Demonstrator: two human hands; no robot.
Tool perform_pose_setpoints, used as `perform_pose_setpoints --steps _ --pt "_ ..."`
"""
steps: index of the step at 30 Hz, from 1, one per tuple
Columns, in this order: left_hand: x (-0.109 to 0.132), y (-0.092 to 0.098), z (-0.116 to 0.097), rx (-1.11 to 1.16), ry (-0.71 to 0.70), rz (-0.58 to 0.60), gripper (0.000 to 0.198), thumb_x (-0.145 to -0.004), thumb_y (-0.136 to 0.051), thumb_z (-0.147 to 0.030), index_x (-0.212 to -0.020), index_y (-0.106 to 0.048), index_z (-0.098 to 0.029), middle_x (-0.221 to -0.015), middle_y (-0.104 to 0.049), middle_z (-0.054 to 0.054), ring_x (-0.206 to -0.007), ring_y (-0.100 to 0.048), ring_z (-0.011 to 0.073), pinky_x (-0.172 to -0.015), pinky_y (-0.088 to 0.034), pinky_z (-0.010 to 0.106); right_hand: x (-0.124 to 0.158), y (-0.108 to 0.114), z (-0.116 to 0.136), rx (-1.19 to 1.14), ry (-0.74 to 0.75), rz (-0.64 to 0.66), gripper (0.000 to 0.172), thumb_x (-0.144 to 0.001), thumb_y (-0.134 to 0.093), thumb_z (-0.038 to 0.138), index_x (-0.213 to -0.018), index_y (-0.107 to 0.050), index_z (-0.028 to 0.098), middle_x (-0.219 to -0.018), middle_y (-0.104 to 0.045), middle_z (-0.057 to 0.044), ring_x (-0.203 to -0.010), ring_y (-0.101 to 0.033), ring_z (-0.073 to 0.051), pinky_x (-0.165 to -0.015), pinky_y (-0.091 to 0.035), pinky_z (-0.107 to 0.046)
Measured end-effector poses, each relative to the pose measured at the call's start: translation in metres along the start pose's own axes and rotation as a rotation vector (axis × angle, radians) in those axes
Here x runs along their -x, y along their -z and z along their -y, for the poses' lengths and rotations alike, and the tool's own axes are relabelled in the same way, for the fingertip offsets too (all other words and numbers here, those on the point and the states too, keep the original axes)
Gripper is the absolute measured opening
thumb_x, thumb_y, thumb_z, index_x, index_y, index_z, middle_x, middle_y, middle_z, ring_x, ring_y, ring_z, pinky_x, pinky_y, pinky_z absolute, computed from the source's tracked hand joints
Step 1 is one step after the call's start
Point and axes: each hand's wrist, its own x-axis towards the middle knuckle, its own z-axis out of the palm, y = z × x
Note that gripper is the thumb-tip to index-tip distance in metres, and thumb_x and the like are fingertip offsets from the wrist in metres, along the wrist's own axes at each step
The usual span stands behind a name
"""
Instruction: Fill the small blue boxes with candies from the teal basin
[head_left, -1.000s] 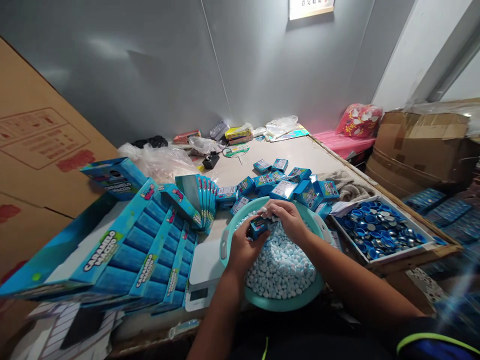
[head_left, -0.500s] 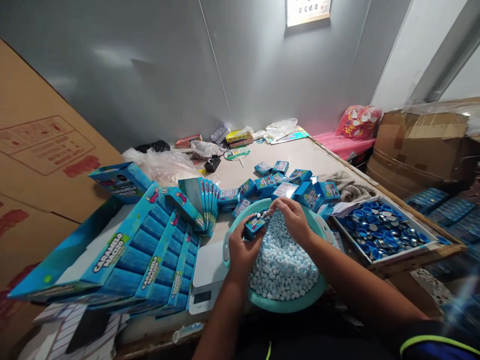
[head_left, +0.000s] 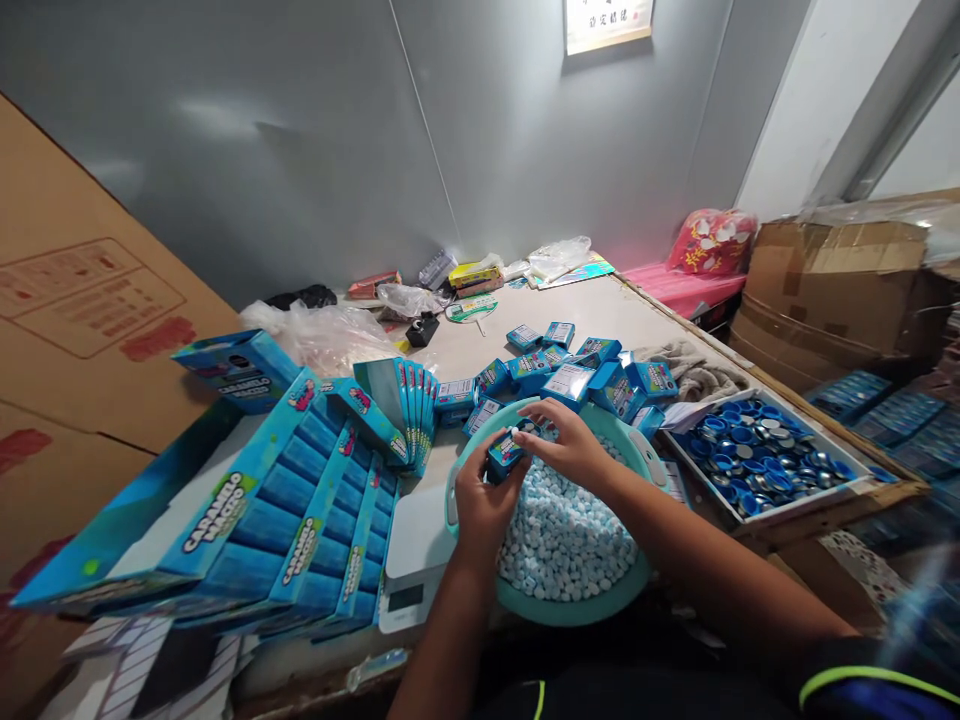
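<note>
My left hand (head_left: 484,500) grips a small blue tin (head_left: 506,453) over a teal basin (head_left: 457,470) heaped with small white and blue candies (head_left: 562,535). My right hand (head_left: 574,445) rests on top of the tin's open end, fingers curled and pinched, with a few candies at the fingertips. Both hands hover above the far left part of the basin.
A white scale (head_left: 412,555) sits under the basin. Blue display cartons (head_left: 300,500) are stacked at the left. Several filled blue tins (head_left: 570,370) lie behind the basin. A tray of blue lids (head_left: 757,455) is at the right. Cardboard boxes (head_left: 832,290) stand beyond the table.
My right hand has shifted from feeding candies at the tin's top to covering it, fingers flatter. The left hand with the tin has risen slightly. The view has tilted a little.
</note>
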Motion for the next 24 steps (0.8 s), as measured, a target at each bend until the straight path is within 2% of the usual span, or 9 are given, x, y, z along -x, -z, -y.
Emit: perform_pose_setpoints --steps 4,8,12,16,20,24 --pt "0.000 0.000 0.003 0.033 0.030 0.003 0.055 -0.081 -0.085 -0.048 -0.127 -0.073 -0.020 -0.122 -0.076 0.011 -0.112 -0.074 0.0316 -0.102 -0.062 0.046 -0.002 0.002 0.000 -0.013 -0.047 0.003 0.024 -0.096 -0.068 0.041 -0.106 -0.076 0.020 -0.095 -0.066 -0.005 -0.083 -0.063 -0.018 -0.070 -0.051 -0.029" --pt "0.000 0.001 0.007 0.002 0.004 0.016 0.052 -0.083 -0.084 -0.047 -0.128 -0.073 -0.023 -0.124 -0.075 0.011 -0.116 -0.073 0.0313 -0.107 -0.059 0.048 -0.002 0.003 -0.002 0.009 -0.022 -0.017 0.019 -0.094 -0.063 0.029 -0.102 -0.076 0.018 -0.088 -0.067 -0.005 -0.073 -0.062 -0.016 -0.066 -0.050 -0.028" --pt "-0.001 -0.001 0.003 0.000 0.024 0.005 0.053 -0.081 -0.085 -0.046 -0.126 -0.073 -0.021 -0.122 -0.076 0.012 -0.114 -0.073 0.0317 -0.105 -0.060 0.048 -0.003 0.003 -0.007 0.069 0.017 -0.057 0.021 -0.096 -0.057 0.025 -0.097 -0.076 0.018 -0.091 -0.072 -0.007 -0.078 -0.066 -0.018 -0.071 -0.053 -0.029" --pt "-0.002 -0.003 -0.006 0.050 0.082 0.002 0.054 -0.079 -0.085 -0.043 -0.125 -0.072 -0.019 -0.120 -0.076 0.012 -0.110 -0.075 0.0312 -0.098 -0.063 0.046 -0.003 0.004 -0.008 0.066 -0.055 -0.105 0.023 -0.097 -0.054 0.025 -0.100 -0.076 0.018 -0.097 -0.076 -0.009 -0.087 -0.070 -0.022 -0.080 -0.055 -0.033" --pt "-0.001 -0.002 -0.008 0.021 0.049 0.071 0.048 -0.080 -0.084 -0.037 -0.123 -0.073 -0.019 -0.120 -0.076 0.012 -0.113 -0.073 0.0321 -0.103 -0.060 0.047 -0.001 0.004 -0.002 0.054 -0.080 -0.011 0.025 -0.101 -0.059 0.039 -0.104 -0.075 0.019 -0.104 -0.075 -0.009 -0.096 -0.069 -0.023 -0.083 -0.053 -0.033" --pt "-0.002 -0.004 0.000 -0.008 0.008 0.161 0.044 -0.081 -0.084 -0.031 -0.121 -0.072 -0.021 -0.119 -0.076 0.013 -0.113 -0.073 0.0340 -0.105 -0.058 0.051 -0.002 0.003 -0.001 0.103 -0.091 0.113 0.027 -0.099 -0.062 0.042 -0.093 -0.075 0.019 -0.096 -0.075 -0.008 -0.091 -0.069 -0.023 -0.082 -0.052 -0.033"
